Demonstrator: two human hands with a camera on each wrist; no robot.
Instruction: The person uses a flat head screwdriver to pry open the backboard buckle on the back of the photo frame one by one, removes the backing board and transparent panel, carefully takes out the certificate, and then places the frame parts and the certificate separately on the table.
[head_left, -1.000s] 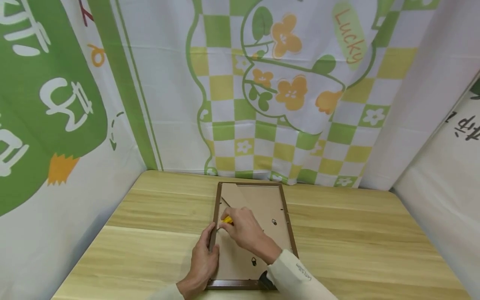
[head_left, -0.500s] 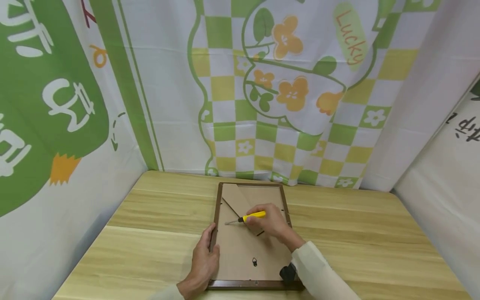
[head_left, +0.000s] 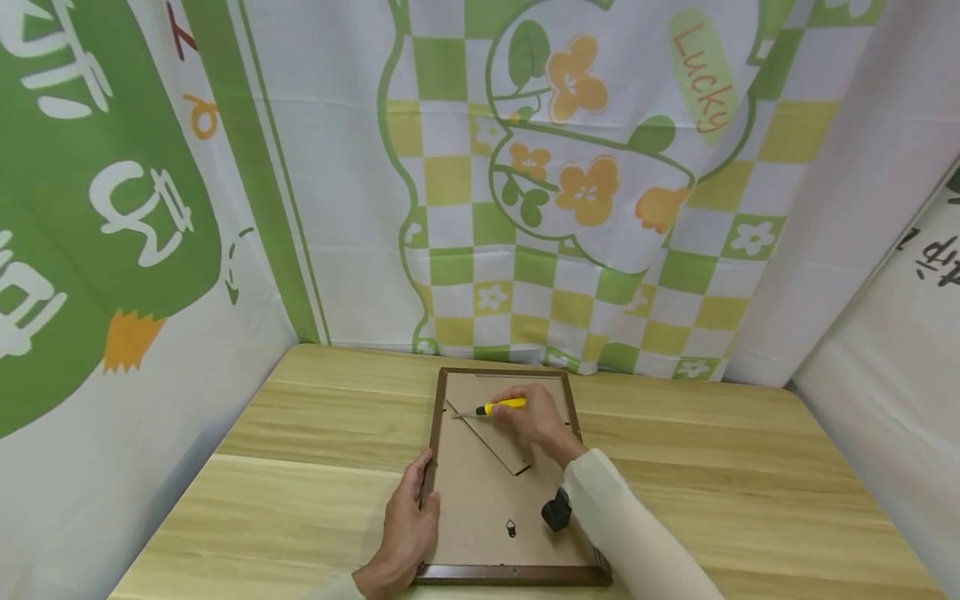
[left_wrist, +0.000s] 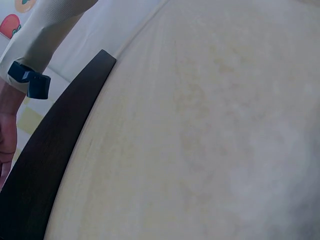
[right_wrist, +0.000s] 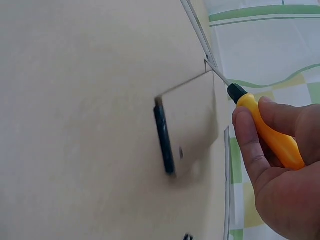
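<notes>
A brown picture frame [head_left: 517,574] lies back side up on the table, with a beige backing board [head_left: 465,508] and a slanting easel stand [head_left: 491,437]. My left hand [head_left: 408,525] holds its left side, thumb at the inner edge and fingers along the outside. In my right hand [head_left: 536,417] a yellow-handled screwdriver [right_wrist: 270,127] is pinched between thumb and fingers. Its shaft points left, the tip close to a small dark tab [head_left: 444,409] at the frame's left inner edge. The left wrist view shows mostly table and the dark frame side [left_wrist: 60,145], with the left hand out of sight.
A small metal hanging loop [head_left: 511,528] sits on the lower backing board. A black device [head_left: 557,510] is strapped at the right wrist. The wooden table [head_left: 712,483] ends at a patterned curtain [head_left: 540,275] behind, with white cloth at both sides.
The right hand has drawn the screwdriver away from the middle of the frame's left edge, then moved it toward the far end. The left hand stays in place.
</notes>
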